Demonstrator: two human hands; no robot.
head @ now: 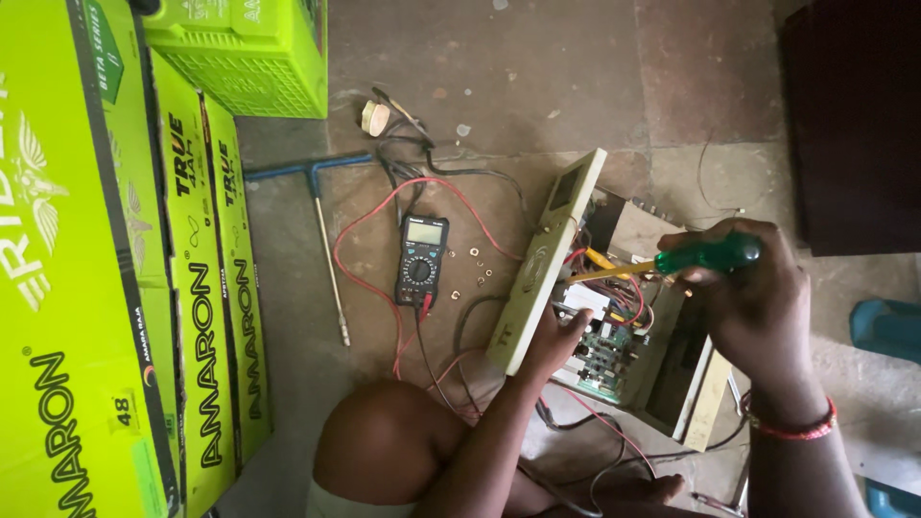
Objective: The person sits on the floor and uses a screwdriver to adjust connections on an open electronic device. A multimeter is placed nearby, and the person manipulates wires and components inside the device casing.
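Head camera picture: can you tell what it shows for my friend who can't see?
The right hand holds a green screwdriver over an opened electrical box, while the left hand steadies its front panel. A multimeter lies on the floor.

The person's right hand [758, 297] is curled in a closed grip, knuckles up, wrist bent, a red band around the wrist. The left hand [556, 336] reaches forward from a bent arm, fingers spread and pressed flat, above a raised knee.

Bright green cartons [115, 288] are stacked at left; a black meter's pale rectangular screen [424, 232] is seen at centre.
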